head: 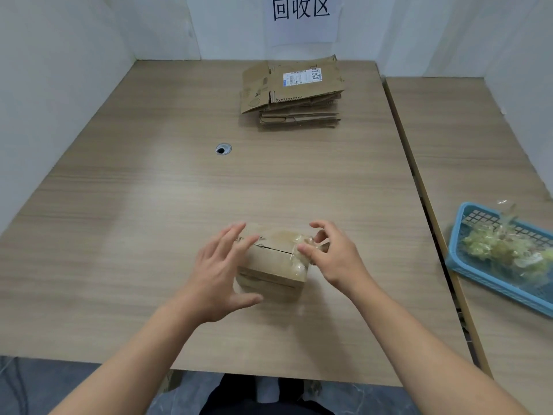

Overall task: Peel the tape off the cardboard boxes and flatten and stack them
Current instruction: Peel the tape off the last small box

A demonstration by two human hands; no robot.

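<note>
A small taped cardboard box stands on the wooden table near its front edge. Clear tape runs over its top and down its right corner. My left hand rests against the box's left side with fingers spread over the top edge and thumb low at the front. My right hand is at the box's right end, thumb and fingertips pinching a crumpled bit of the tape there. A stack of flattened cardboard boxes lies at the far side of the table.
A blue plastic basket with several wads of peeled tape sits on the adjoining table to the right. A round cable hole is in the table's middle left. White walls enclose the back and left; a paper sign hangs behind.
</note>
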